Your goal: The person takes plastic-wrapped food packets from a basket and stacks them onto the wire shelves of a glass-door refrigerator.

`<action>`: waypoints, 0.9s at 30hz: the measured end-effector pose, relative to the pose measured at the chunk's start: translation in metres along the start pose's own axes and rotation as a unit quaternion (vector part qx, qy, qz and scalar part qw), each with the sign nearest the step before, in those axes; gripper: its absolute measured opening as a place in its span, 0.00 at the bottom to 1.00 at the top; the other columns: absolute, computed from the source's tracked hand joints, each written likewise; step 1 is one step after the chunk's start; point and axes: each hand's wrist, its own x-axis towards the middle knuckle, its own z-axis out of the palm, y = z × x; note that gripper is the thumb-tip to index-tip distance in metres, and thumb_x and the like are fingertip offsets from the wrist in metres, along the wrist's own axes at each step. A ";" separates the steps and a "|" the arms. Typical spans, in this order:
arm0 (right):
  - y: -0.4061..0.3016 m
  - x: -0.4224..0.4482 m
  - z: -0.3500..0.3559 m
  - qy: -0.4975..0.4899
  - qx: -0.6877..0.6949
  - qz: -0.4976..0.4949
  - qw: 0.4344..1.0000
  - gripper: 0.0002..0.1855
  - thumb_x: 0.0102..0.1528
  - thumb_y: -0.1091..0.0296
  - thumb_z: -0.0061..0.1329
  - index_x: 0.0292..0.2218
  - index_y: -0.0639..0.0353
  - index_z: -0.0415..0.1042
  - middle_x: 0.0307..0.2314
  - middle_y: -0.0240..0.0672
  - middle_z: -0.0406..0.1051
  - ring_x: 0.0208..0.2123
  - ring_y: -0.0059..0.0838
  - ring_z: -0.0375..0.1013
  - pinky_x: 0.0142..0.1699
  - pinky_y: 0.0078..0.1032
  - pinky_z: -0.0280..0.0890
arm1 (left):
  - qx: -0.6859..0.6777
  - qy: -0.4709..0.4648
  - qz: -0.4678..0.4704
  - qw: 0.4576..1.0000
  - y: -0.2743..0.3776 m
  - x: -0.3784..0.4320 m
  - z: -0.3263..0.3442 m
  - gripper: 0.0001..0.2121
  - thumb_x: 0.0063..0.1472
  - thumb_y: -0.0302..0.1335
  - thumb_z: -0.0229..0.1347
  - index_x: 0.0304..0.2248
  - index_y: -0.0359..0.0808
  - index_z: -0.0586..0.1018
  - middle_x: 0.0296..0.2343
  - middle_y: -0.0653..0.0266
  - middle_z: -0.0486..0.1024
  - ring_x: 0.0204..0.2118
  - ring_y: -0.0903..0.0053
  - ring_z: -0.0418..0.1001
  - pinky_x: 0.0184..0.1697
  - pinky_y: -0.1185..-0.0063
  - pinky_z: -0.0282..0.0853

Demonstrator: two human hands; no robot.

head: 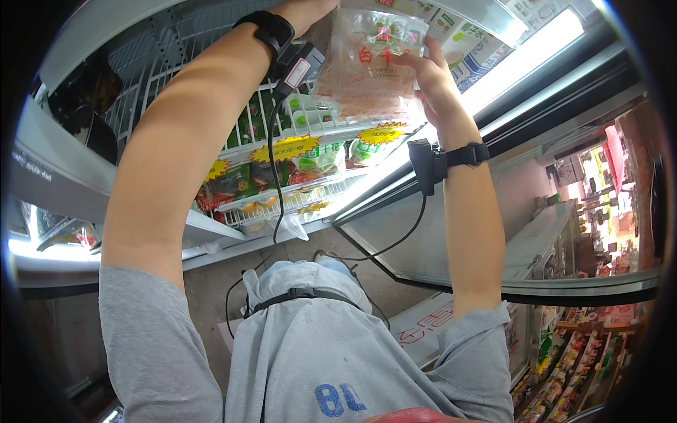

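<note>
A clear plastic packet of pale food sheets (376,79), printed with red and green marks, is raised in front of a wire fridge shelf (209,50). My right hand (436,87) grips its right edge, thumb across the front. At the top rim of the picture is my left hand (309,9), near the packet's upper left. Its fingers are cut off or hidden, so I cannot tell whether it holds anything. Each wrist wears a strapped black device with a cable.
Yellow starburst price tags (285,148) line the shelf edge above bagged food (317,165). To the right stands an open glass fridge door (410,232), beside a bright light strip (529,61). Dark containers (87,106) sit at left. Loose cables (275,174) hang below my wrists.
</note>
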 end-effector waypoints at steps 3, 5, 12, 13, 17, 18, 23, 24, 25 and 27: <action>-0.003 -0.009 -0.004 0.009 -0.012 0.023 1.000 0.49 0.48 0.64 0.62 0.65 0.66 0.52 0.58 0.53 0.64 0.59 0.46 0.63 0.63 0.37 0.56 | 0.004 -0.084 0.050 0.995 0.030 0.000 -0.006 0.21 0.68 0.44 0.49 0.48 0.35 0.79 0.44 0.57 0.78 0.46 0.68 0.74 0.50 0.71 0.67; -0.011 -0.014 -0.005 0.013 -0.022 0.033 0.999 0.49 0.49 0.63 0.62 0.65 0.66 0.53 0.56 0.54 0.66 0.57 0.45 0.66 0.62 0.36 0.59 | 0.021 -0.129 0.038 0.991 0.032 0.009 -0.006 0.19 0.67 0.42 0.51 0.47 0.37 0.80 0.41 0.59 0.79 0.43 0.70 0.74 0.46 0.73 0.68; 0.004 -0.010 -0.001 0.051 -0.112 0.006 0.992 0.46 0.49 0.60 0.63 0.63 0.63 0.57 0.49 0.55 0.72 0.53 0.46 0.72 0.58 0.33 0.65 | 0.076 -0.265 -0.094 0.957 0.027 0.031 -0.003 0.14 0.62 0.34 0.55 0.46 0.44 0.82 0.32 0.68 0.79 0.33 0.80 0.76 0.32 0.78 0.70; 0.005 -0.012 -0.004 0.051 -0.114 0.014 0.992 0.45 0.49 0.59 0.63 0.62 0.64 0.57 0.49 0.56 0.72 0.52 0.47 0.73 0.57 0.34 0.65 | 0.081 -0.272 -0.110 0.953 0.025 0.035 0.000 0.14 0.61 0.33 0.56 0.46 0.46 0.82 0.31 0.70 0.79 0.32 0.81 0.76 0.30 0.78 0.70; 0.016 -0.020 -0.008 0.036 -0.122 -0.063 0.990 0.50 0.46 0.56 0.65 0.62 0.68 0.53 0.50 0.60 0.70 0.51 0.51 0.73 0.57 0.36 0.67 | 0.189 -0.258 -0.082 0.944 0.035 0.056 -0.011 0.15 0.63 0.41 0.57 0.45 0.43 0.83 0.36 0.66 0.81 0.33 0.80 0.78 0.34 0.76 0.74; 0.016 -0.023 -0.005 0.034 -0.118 -0.066 0.990 0.50 0.46 0.56 0.65 0.62 0.68 0.53 0.50 0.60 0.70 0.51 0.51 0.73 0.57 0.36 0.67 | 0.193 -0.256 -0.082 0.944 0.034 0.056 -0.012 0.15 0.63 0.41 0.57 0.45 0.43 0.83 0.36 0.66 0.81 0.33 0.80 0.78 0.34 0.76 0.74; 0.000 -0.059 0.004 0.087 -0.209 -0.087 0.970 0.62 0.47 0.69 0.65 0.70 0.54 0.35 0.61 0.73 0.49 0.63 0.66 0.56 0.64 0.46 0.62 | 0.149 -0.282 0.048 0.947 0.044 0.042 0.013 0.22 0.66 0.45 0.57 0.52 0.38 0.80 0.43 0.63 0.81 0.45 0.74 0.78 0.49 0.78 0.72; 0.001 -0.063 0.005 0.091 -0.209 -0.086 0.970 0.62 0.47 0.69 0.65 0.70 0.54 0.35 0.61 0.73 0.49 0.63 0.66 0.56 0.64 0.46 0.62 | 0.148 -0.285 0.051 0.945 0.044 0.041 0.020 0.22 0.66 0.45 0.57 0.52 0.38 0.80 0.43 0.63 0.81 0.45 0.74 0.78 0.49 0.78 0.72; 0.002 -0.066 0.006 0.098 -0.289 -0.155 0.939 0.59 0.48 0.72 0.63 0.70 0.47 0.37 0.62 0.73 0.43 0.63 0.71 0.52 0.63 0.48 0.62 | 0.105 -0.344 0.070 0.930 0.042 0.040 0.027 0.22 0.67 0.42 0.56 0.54 0.38 0.78 0.46 0.62 0.80 0.47 0.75 0.77 0.52 0.78 0.71; 0.004 -0.070 0.012 0.104 -0.359 -0.220 0.901 0.58 0.49 0.75 0.61 0.70 0.40 0.38 0.63 0.74 0.37 0.63 0.76 0.49 0.63 0.51 0.62 | 0.070 -0.403 0.084 0.909 0.042 0.037 0.027 0.22 0.67 0.40 0.56 0.56 0.38 0.76 0.49 0.61 0.78 0.49 0.75 0.76 0.54 0.77 0.70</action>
